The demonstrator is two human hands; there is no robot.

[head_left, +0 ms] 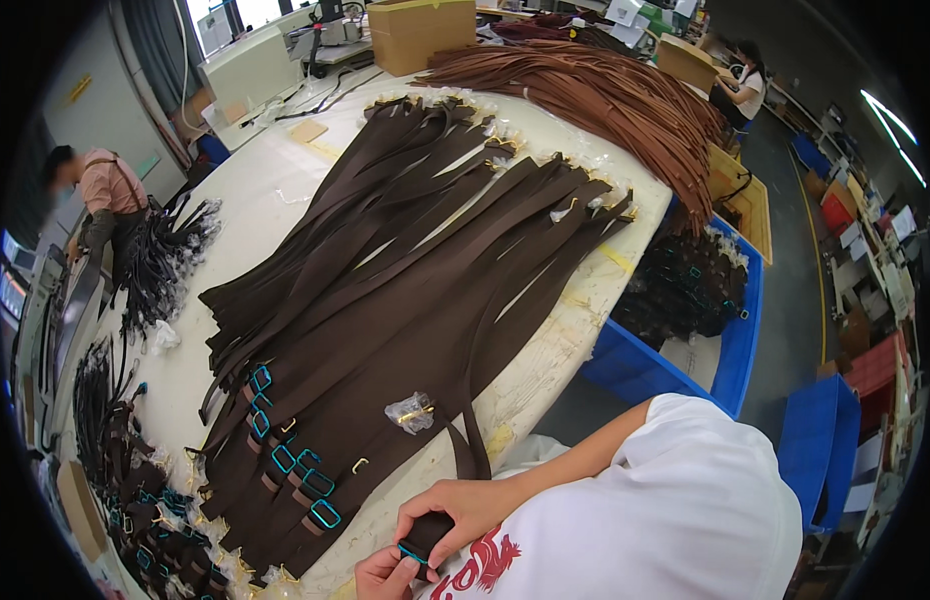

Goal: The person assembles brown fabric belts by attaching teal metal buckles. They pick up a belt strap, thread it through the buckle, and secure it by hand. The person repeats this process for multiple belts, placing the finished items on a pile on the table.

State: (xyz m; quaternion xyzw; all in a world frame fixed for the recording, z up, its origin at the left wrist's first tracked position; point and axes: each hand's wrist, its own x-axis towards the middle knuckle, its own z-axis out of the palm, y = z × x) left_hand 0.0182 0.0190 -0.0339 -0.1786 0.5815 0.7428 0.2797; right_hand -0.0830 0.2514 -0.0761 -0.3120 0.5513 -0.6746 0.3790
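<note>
At the lower edge, close to my body, I hold the end of a dark brown belt strap (427,530) with a teal-rimmed buckle (413,555) at it. My right hand (472,512) is closed around the strap from above, thumb and fingers pressing it. Below it, my left hand (383,576) pinches the buckle end, thumb on top. Whether the strap passes through the buckle is partly hidden by the fingers. On the table ahead, many dark brown straps (385,290) lie side by side. Several loose teal-rimmed buckles (283,459) with short brown strap pieces rest on them.
A plastic-wrapped gold buckle (410,413) lies on the straps. Finished-looking belts with teal buckles (150,530) are heaped at left. Reddish-brown straps (595,90) pile up at the far side, beside a cardboard box (422,35). Blue bins (675,350) stand right of the table. Two people work farther away.
</note>
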